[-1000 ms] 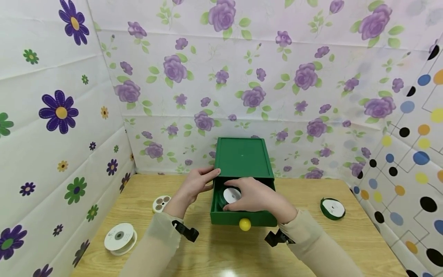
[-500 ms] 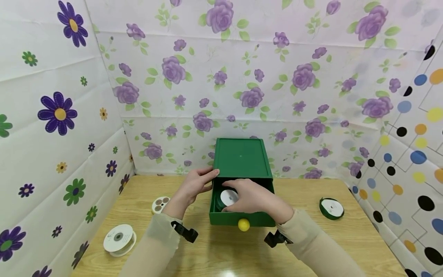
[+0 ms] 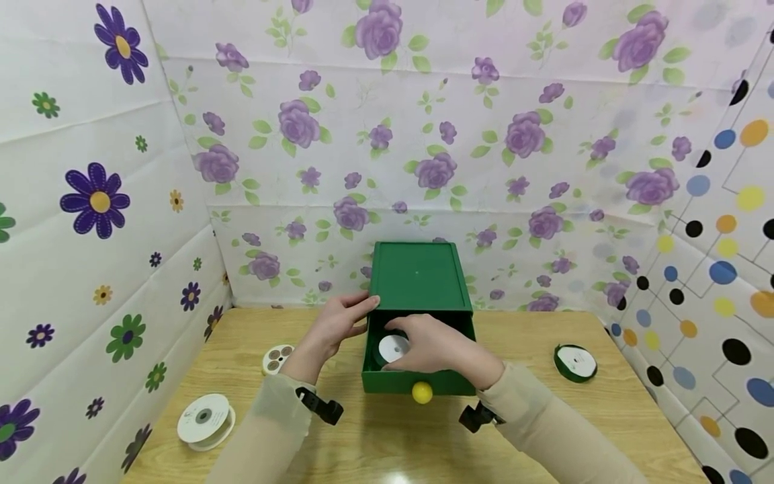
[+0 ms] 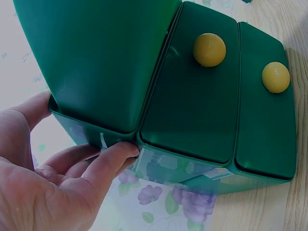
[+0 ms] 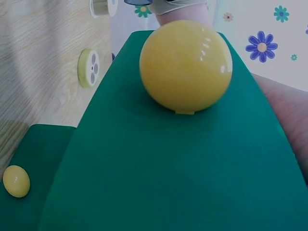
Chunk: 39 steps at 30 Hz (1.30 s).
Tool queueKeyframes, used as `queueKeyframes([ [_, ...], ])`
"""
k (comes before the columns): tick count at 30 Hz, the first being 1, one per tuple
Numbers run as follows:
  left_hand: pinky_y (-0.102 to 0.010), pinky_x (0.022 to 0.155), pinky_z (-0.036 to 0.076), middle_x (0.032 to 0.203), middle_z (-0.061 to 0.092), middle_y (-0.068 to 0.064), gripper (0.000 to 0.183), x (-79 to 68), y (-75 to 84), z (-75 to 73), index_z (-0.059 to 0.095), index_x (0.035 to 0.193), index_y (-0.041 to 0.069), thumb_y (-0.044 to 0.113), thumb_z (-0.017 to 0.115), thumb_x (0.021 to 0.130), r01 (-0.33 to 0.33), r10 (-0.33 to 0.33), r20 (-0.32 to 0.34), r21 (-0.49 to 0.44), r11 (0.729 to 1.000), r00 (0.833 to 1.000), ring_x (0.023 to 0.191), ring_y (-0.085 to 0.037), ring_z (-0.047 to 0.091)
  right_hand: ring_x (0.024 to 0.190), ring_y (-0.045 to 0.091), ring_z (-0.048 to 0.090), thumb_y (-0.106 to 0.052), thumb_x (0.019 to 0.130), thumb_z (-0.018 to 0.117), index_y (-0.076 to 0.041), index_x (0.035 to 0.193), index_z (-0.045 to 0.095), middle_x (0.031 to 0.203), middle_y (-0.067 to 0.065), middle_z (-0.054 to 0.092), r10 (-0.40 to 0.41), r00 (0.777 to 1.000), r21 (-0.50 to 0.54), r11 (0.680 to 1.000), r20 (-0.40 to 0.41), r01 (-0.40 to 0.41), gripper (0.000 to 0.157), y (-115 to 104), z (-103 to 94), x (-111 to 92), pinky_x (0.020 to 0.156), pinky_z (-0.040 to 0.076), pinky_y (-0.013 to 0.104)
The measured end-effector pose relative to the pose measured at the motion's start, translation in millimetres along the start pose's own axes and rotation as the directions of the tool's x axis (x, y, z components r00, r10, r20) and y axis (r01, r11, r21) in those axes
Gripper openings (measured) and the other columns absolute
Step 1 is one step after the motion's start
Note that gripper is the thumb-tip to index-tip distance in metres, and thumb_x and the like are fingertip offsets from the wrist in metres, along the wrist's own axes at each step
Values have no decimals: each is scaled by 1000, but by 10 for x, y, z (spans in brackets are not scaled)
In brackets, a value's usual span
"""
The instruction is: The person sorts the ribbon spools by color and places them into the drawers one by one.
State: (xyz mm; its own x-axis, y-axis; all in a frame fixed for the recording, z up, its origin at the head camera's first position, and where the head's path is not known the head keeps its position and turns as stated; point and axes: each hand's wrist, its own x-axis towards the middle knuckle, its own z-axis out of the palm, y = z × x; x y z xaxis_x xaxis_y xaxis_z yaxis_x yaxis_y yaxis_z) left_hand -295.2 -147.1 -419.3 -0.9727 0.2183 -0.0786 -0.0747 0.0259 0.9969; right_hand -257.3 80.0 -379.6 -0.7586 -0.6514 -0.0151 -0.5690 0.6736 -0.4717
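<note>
A green drawer cabinet (image 3: 417,275) stands on the table with its top drawer (image 3: 387,383) pulled out. Inside that drawer lies a spool of dark green ribbon (image 3: 391,348) with a white face. My right hand (image 3: 431,344) reaches in and holds the spool's rim between thumb and fingers; its fingertips are partly hidden. My left hand (image 3: 335,326) grips the cabinet's left side near the front, one digit over the top edge. The left wrist view shows its fingers (image 4: 115,156) against the side wall. The drawer's yellow knob (image 5: 186,67) fills the right wrist view's upper part.
A white spool (image 3: 204,420) stands on the left of the wooden table (image 3: 363,444). Behind the left forearm is a smaller spool with round holes (image 3: 276,359). Another green ribbon spool (image 3: 576,363) lies at right. Two lower drawers with yellow knobs (image 4: 275,77) are closed. Patterned cloth walls surround the table.
The spool has settled slightly lower and towards the drawer's front left, with my right hand still around it. My left hand stays on the cabinet. The head view has shifted a little.
</note>
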Motion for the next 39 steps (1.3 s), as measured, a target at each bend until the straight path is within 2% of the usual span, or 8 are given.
queueKeyframes([
  [7,-52,112,51,167,41,-19,66,2,-19,-3,50,158,1,34,72,106,6,-6,-9,-2,1000,1000,152,-37,42,113,23,68,-38,92,88,-6,145,64,137,8,69,16,1000,-3,1000,15,-16,67,-10,14,21,90,58,39],
  [14,-53,112,51,166,42,-18,66,5,-29,-1,52,157,1,35,72,105,0,0,-8,4,1000,1000,151,-37,44,121,25,67,-37,94,86,-6,145,64,138,9,69,11,999,-8,1000,30,-11,64,-12,20,31,100,58,43],
  [22,-54,112,50,166,42,-19,66,0,-28,2,52,157,1,36,72,105,-7,7,-9,9,1000,1000,151,-37,44,117,24,68,-38,94,86,-6,144,65,134,9,70,1,1000,-11,1000,25,-1,63,-9,16,25,96,59,42],
  [39,-55,113,49,166,42,-19,65,1,-4,9,52,157,0,35,72,106,-2,2,-2,6,1000,1000,151,-38,44,119,24,68,-41,95,84,-7,145,64,133,7,71,-2,1000,9,1000,25,1,63,10,1,9,96,59,41],
])
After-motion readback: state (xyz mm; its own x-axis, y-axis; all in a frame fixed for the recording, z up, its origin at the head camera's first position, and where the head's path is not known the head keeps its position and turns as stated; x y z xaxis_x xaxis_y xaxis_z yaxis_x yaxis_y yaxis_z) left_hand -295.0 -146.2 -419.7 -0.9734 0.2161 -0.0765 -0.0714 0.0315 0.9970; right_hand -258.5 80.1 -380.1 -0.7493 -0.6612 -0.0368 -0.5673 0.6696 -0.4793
